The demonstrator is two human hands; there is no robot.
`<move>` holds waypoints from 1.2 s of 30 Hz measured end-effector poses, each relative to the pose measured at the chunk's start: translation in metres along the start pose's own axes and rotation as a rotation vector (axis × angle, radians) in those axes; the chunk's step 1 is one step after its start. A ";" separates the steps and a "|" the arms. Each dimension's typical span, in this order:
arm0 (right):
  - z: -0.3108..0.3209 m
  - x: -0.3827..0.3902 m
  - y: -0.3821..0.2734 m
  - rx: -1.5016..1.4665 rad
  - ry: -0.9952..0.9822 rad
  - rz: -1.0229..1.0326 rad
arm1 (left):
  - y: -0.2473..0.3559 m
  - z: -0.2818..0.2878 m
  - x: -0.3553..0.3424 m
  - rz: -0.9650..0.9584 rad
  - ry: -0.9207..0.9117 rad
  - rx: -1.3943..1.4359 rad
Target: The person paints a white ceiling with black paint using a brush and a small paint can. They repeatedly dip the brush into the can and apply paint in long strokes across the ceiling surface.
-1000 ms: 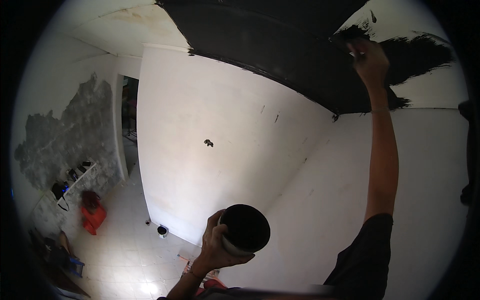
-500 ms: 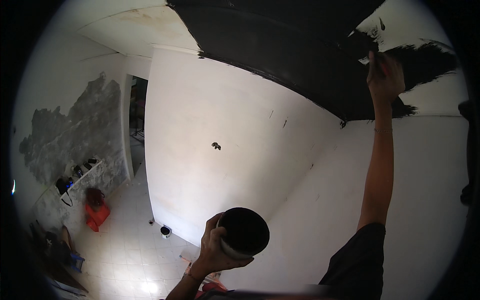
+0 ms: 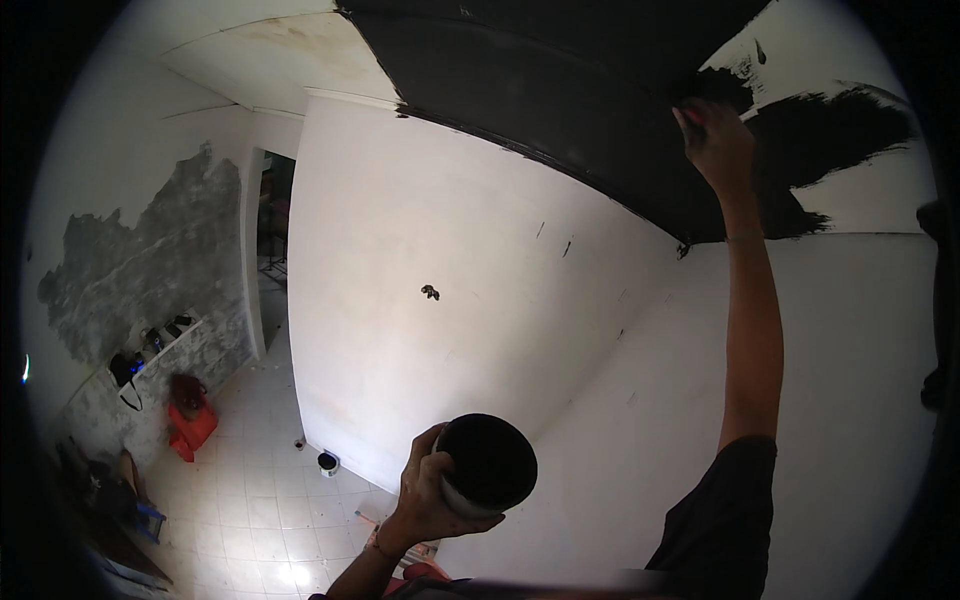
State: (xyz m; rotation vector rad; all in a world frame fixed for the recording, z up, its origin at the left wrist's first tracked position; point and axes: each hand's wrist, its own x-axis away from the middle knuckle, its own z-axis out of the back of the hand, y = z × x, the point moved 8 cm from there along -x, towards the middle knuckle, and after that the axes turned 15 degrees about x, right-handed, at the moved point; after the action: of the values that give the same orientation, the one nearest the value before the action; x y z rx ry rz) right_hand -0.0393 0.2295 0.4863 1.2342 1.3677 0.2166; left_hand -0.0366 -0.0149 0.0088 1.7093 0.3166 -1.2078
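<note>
My left hand is wrapped round the side of an open paint can, which is held low in the middle and looks filled with black paint. High at the right, my raised right hand is closed round a paintbrush. Only a bit of its red handle shows, and its bristles are lost against the dark paint. Wet-looking black paint covers much of the ceiling above. Ragged black strokes run to the right of my right hand, over the white ceiling.
White walls meet in a corner ahead, with a few black splashes. At the left are a grey patched wall, a narrow shelf with small items, a red bag and a doorway. A small can stands on the tiled floor.
My right hand has moved left with the paintbrush, off the ragged strokes and over the solid black area. The left hand and the can have hardly moved.
</note>
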 end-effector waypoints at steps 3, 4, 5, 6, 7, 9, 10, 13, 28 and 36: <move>0.012 -0.007 0.020 0.191 0.030 -0.204 | 0.000 0.003 0.001 0.018 0.014 -0.009; 0.042 -0.005 0.026 0.097 0.312 -0.185 | 0.001 0.005 0.001 0.019 0.028 -0.010; 0.052 -0.004 0.037 0.134 0.330 -0.235 | 0.002 0.008 0.001 0.017 0.034 -0.024; 0.063 0.000 0.047 0.169 0.344 -0.287 | 0.004 0.011 0.002 0.017 0.034 -0.039; 0.070 0.004 0.056 0.210 0.354 -0.382 | 0.006 0.014 0.003 0.017 0.035 -0.054; 0.063 -0.003 0.057 -0.202 0.329 -0.337 | 0.007 0.016 0.003 0.035 0.016 -0.059; 0.059 -0.009 0.055 -0.316 0.301 -0.314 | 0.007 0.015 0.002 0.041 0.010 -0.061; 0.051 -0.038 0.026 0.028 0.124 -0.063 | 0.011 0.013 0.001 0.024 0.002 -0.085; 0.087 -0.053 0.060 0.168 0.289 -0.129 | 0.005 0.007 -0.001 0.012 -0.010 -0.002; 0.102 -0.052 0.077 -0.275 0.273 -0.230 | 0.003 0.007 0.002 0.019 -0.014 -0.004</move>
State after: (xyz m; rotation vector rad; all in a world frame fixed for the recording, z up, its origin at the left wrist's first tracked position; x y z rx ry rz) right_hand 0.0676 0.1696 0.5487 0.8317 1.6402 0.4077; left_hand -0.0376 -0.0230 0.0088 1.6966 0.2936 -1.2040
